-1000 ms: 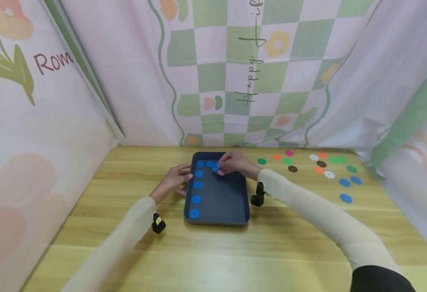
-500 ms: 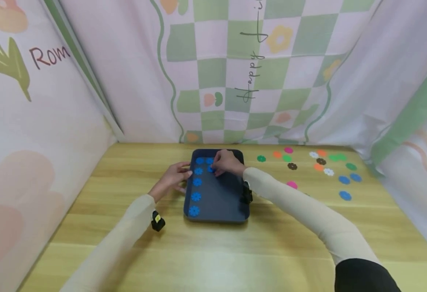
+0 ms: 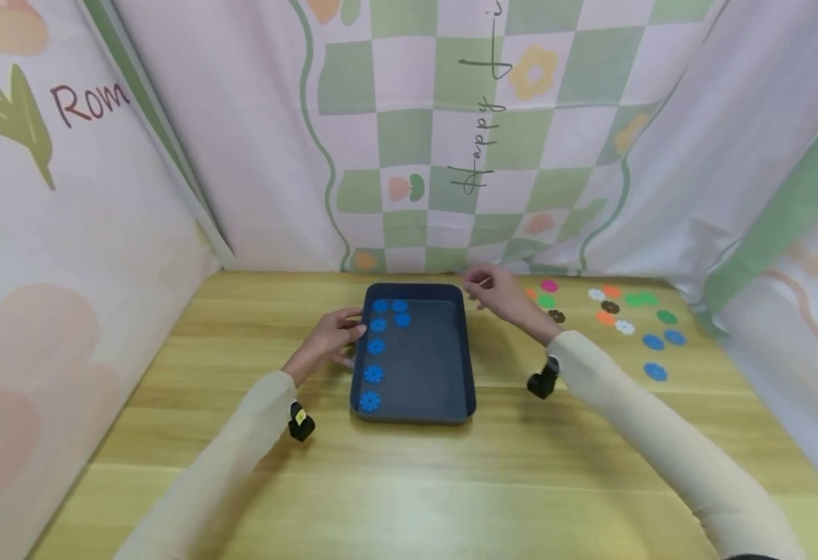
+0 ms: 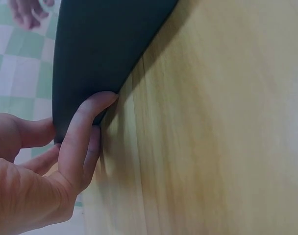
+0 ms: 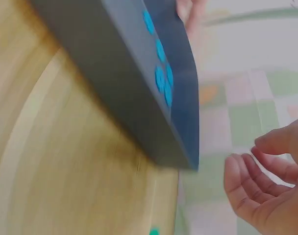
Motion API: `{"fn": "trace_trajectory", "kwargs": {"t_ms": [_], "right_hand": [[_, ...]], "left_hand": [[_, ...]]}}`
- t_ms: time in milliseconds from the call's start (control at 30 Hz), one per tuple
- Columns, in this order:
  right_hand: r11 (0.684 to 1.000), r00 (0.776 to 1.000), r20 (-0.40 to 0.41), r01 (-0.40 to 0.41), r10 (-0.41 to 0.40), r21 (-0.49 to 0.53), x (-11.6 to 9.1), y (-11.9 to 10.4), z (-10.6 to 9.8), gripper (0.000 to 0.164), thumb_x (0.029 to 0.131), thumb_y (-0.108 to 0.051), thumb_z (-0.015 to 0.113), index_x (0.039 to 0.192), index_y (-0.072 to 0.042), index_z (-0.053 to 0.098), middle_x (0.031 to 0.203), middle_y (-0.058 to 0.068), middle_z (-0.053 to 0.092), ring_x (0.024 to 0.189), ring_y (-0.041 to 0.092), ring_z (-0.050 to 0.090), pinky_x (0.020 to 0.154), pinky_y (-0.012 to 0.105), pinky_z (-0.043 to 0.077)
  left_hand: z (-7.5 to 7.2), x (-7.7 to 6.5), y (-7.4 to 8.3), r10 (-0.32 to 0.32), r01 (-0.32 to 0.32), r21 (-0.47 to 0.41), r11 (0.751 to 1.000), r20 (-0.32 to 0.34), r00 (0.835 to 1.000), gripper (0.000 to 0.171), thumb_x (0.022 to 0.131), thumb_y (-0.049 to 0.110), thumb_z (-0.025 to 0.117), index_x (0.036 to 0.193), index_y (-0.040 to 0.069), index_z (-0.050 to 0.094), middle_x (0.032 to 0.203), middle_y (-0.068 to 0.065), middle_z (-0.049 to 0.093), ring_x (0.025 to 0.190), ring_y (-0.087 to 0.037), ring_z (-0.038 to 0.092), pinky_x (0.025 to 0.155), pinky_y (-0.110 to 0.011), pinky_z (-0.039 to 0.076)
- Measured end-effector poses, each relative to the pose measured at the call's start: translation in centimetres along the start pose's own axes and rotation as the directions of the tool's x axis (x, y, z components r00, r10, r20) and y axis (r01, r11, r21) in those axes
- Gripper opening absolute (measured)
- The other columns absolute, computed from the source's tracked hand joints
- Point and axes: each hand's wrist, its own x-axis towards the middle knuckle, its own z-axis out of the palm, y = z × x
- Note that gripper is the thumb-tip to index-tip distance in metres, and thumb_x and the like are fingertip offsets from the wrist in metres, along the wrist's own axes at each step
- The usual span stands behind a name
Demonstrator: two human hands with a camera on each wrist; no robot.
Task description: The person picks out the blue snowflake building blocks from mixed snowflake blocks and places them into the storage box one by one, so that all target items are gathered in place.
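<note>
A dark grey rectangular tray (image 3: 426, 365) lies on the wooden table. Inside it, several blue flower-shaped pieces (image 3: 373, 374) form a column down the left side, with two more beside its far end. My left hand (image 3: 326, 340) holds the tray's left side; the left wrist view shows the thumb at the rim and fingers (image 4: 75, 142) against the outer wall. In the air off the tray's far right corner, my right hand (image 3: 501, 295) has loosely curled fingers. The right wrist view shows nothing between that hand's fingers (image 5: 242, 186).
To the right on the table (image 3: 409, 482) lie scattered flower-shaped pieces, among them blue ones (image 3: 655, 372), a white one (image 3: 624, 327), a brown one (image 3: 610, 307) and a pink one (image 3: 549, 286). A patterned curtain (image 3: 444, 140) hangs behind the table.
My right hand has let go of a blue flower piece in the second column of the tray and moved right, out past the tray's rim. The left hand stays at the tray.
</note>
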Motion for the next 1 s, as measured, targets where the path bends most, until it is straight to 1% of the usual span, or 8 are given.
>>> {"fn": "trace_trajectory", "kwargs": {"t_ms": [133, 267, 400, 500, 700, 833, 933, 1000], "right_hand": [[1.0, 0.997, -0.079, -0.024, 0.023, -0.013, -2.3, 2.5, -3.3, 0.028, 0.108, -0.011, 0.058, 0.124, 0.012, 0.061, 0.117, 0.033, 0.065, 0.087, 0.016, 0.067, 0.077, 0.03, 0.066], [0.991, 0.991, -0.131, -0.054, 0.037, -0.123, -5.0, 5.8, -6.7, 0.033, 0.109, -0.019, 0.057, 0.129, 0.008, 0.061, 0.121, 0.03, 0.065, 0.101, 0.032, 0.068, 0.075, 0.025, 0.063], [0.97, 0.991, -0.125, -0.065, 0.037, -0.234, -7.3, 9.5, -9.8, 0.04, 0.109, -0.017, 0.058, 0.136, 0.011, 0.053, 0.13, 0.035, 0.058, 0.115, 0.05, 0.061, 0.088, 0.046, 0.063], [0.959, 0.995, -0.104, -0.041, 0.012, -0.28, -8.9, 11.9, -11.8, 0.046, 0.106, -0.011, 0.061, 0.139, 0.018, 0.046, 0.134, 0.042, 0.051, 0.117, 0.058, 0.056, 0.095, 0.067, 0.056], [0.946, 0.997, -0.064, -0.055, 0.037, -0.318, -12.4, 16.3, -15.7, 0.053, 0.105, -0.01, 0.062, 0.141, 0.022, 0.04, 0.139, 0.049, 0.04, 0.116, 0.07, 0.049, 0.092, 0.078, 0.05], [0.942, 1.0, -0.022, -0.018, 0.012, -0.334, -14.6, 18.1, -17.6, 0.043, 0.097, -0.002, 0.071, 0.129, 0.02, 0.054, 0.127, 0.047, 0.054, 0.103, 0.065, 0.06, 0.081, 0.049, 0.065], [0.943, 0.998, 0.044, -0.028, 0.045, -0.332, -16.2, 18.5, -18.3, 0.038, 0.092, -0.004, 0.078, 0.119, 0.015, 0.059, 0.116, 0.038, 0.062, 0.095, 0.045, 0.067, 0.072, 0.028, 0.06], [0.944, 0.994, 0.096, -0.016, 0.051, -0.331, -17.1, 18.5, -18.4, 0.037, 0.09, -0.005, 0.08, 0.116, 0.009, 0.059, 0.113, 0.031, 0.063, 0.095, 0.029, 0.066, 0.072, 0.025, 0.058]], "left_hand": [[0.0, -0.1, 0.0, 0.004, -0.004, -0.012, 1.0, 0.012, 1.0, 0.054, 0.11, 0.011, 0.053, 0.162, 0.005, 0.036, 0.159, -0.027, 0.041, 0.139, -0.045, 0.05, 0.067, -0.037, 0.068], [0.1, -0.3, 0.1, 0.012, -0.012, -0.02, 1.0, 0.028, 1.0, 0.054, 0.111, 0.012, 0.052, 0.162, 0.005, 0.035, 0.159, -0.028, 0.041, 0.141, -0.046, 0.048, 0.068, -0.038, 0.068], [0.0, -0.4, 0.2, 0.006, -0.006, -0.01, 1.0, 0.026, 1.0, 0.054, 0.112, 0.013, 0.05, 0.163, 0.006, 0.034, 0.16, -0.027, 0.04, 0.142, -0.046, 0.048, 0.07, -0.039, 0.068], [-0.3, -0.5, 0.2, 0.013, -0.013, -0.009, 1.0, 0.024, 1.0, 0.055, 0.112, 0.013, 0.05, 0.163, 0.006, 0.033, 0.161, -0.027, 0.038, 0.143, -0.047, 0.046, 0.072, -0.041, 0.068], [-0.5, -0.4, -0.1, 0.009, -0.008, -0.02, 1.0, 0.022, 1.0, 0.055, 0.112, 0.013, 0.05, 0.163, 0.005, 0.033, 0.162, -0.027, 0.037, 0.145, -0.047, 0.044, 0.073, -0.041, 0.068], [-0.3, -0.1, -0.3, -0.013, 0.013, -0.011, 1.0, 0.009, 1.0, 0.054, 0.111, 0.013, 0.052, 0.162, 0.007, 0.036, 0.161, -0.026, 0.04, 0.142, -0.045, 0.047, 0.072, -0.039, 0.068], [-0.1, 0.1, -0.3, -0.02, 0.02, -0.006, 1.0, 0.009, 1.0, 0.054, 0.111, 0.014, 0.053, 0.162, 0.007, 0.037, 0.16, -0.026, 0.041, 0.14, -0.046, 0.049, 0.072, -0.039, 0.068], [0.0, 0.2, -0.4, -0.018, 0.018, -0.007, 1.0, 0.012, 1.0, 0.054, 0.111, 0.014, 0.053, 0.162, 0.007, 0.036, 0.16, -0.026, 0.041, 0.14, -0.046, 0.049, 0.072, -0.039, 0.068]]}}
